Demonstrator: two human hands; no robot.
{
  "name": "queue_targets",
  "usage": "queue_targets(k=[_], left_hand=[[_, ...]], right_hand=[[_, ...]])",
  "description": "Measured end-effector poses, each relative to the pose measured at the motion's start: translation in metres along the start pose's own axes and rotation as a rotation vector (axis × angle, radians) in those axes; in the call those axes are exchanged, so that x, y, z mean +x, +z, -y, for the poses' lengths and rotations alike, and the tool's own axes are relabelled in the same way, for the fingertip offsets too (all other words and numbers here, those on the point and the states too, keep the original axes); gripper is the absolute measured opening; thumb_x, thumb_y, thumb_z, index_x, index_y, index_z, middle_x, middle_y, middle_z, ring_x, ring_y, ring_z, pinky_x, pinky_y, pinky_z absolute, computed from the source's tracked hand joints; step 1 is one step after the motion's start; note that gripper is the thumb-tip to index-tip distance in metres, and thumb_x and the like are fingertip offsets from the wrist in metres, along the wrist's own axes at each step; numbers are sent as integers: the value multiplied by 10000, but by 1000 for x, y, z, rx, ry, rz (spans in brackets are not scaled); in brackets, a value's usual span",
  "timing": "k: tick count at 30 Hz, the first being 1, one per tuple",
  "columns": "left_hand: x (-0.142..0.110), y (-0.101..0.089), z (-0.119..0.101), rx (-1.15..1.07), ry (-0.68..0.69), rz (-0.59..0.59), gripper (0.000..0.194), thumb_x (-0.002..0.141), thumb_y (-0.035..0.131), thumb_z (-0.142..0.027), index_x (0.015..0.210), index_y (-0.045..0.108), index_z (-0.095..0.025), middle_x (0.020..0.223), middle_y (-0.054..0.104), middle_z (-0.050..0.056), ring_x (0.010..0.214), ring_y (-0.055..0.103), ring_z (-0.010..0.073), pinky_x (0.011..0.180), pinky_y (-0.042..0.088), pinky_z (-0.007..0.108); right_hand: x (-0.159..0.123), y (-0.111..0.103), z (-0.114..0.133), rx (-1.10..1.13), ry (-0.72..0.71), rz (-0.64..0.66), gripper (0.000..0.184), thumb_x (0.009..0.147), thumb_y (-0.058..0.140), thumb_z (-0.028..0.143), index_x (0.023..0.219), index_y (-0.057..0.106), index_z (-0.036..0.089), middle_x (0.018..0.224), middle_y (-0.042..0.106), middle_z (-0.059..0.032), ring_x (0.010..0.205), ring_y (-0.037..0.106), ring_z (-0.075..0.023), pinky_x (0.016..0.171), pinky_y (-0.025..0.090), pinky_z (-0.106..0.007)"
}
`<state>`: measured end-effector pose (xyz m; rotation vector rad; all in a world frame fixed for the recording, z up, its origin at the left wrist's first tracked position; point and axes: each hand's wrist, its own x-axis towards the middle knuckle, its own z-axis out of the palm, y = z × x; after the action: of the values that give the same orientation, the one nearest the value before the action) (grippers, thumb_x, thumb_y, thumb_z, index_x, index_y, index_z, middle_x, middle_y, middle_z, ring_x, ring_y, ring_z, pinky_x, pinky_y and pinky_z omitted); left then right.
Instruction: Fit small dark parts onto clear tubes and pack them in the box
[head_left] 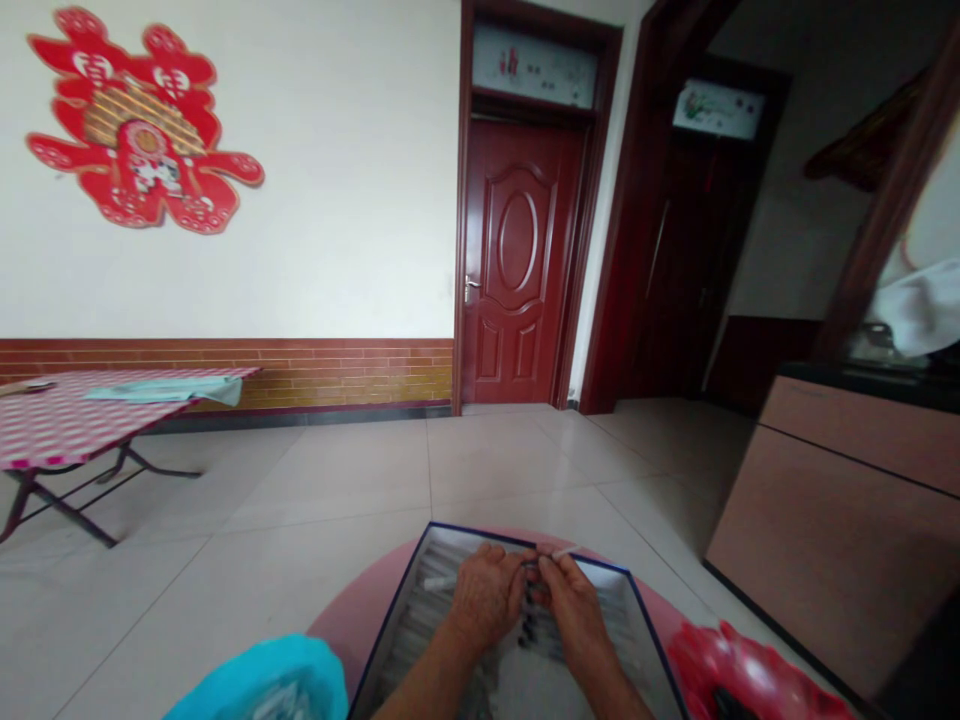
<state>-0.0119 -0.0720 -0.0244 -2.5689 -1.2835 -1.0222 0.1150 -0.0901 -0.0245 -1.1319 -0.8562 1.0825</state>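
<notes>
Pinched in the right hand's closed fingertips at bottom centre, a thin pale tube held above a blue-edged box already packed with rows of similar tubes, the left hand curled beside it, its grip unclear, and a pale stretch of box floor left uncovered.

Slim grey-white tubes with black ends, lying in dense rows, inside an open navy-edged box

This is a room in a home: a red paper-cut wall decoration at eleven o'clock, a panelled maroon door at twelve, a folding table with checked cloth at ten, and a low cabinet at two.
</notes>
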Motion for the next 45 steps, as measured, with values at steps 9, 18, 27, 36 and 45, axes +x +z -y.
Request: queue_targets(k=[9, 18, 27, 36, 45], left_hand=[[-4, 3, 6, -82, -33, -33, 224, 853, 402, -195, 1026, 545, -199, 880, 602, 44, 848, 530, 183, 761, 436, 304], [2, -4, -1, -39, -30, -70, 177, 833, 436, -212, 910, 594, -230, 807, 538, 36, 793, 507, 185, 699, 424, 295], [6, -1, 1, -78, -47, -82, 234, 860, 402, -227, 757, 612, -218, 731, 564, 22, 738, 514, 166, 692, 410, 282], [24, -4, -13, -564, -197, -119, 251, 820, 435, -250, 630, 587, -187, 667, 575, 4, 682, 523, 132, 673, 385, 241], [23, -3, -23, -747, -259, -51, 258, 803, 464, -304, 614, 594, -186, 628, 555, -15, 653, 509, 123, 643, 382, 221]], right_hand=[[9, -10, -9, 84, 24, -83, 294, 646, 626, 481, 774, 603, 217, 736, 675, 0, 694, 626, -168, 570, 479, -258], [6, -11, -4, -34, -14, -48, 288, 656, 619, 482, 767, 625, 216, 699, 664, -5, 678, 609, -187, 589, 484, -286], [-3, 2, -6, 90, 110, 85, 346, 613, 639, 322, 938, 616, 206, 873, 660, -23, 772, 601, -157, 609, 461, -245], [-28, 13, 18, -121, 61, 489, 343, 652, 600, 275, 988, 603, 205, 796, 637, -15, 574, 497, -113, 493, 364, -227], [-30, 18, 2, -15, 156, 491, 390, 639, 650, 402, 964, 591, 195, 710, 610, -6, 639, 518, -137, 545, 392, -246]])
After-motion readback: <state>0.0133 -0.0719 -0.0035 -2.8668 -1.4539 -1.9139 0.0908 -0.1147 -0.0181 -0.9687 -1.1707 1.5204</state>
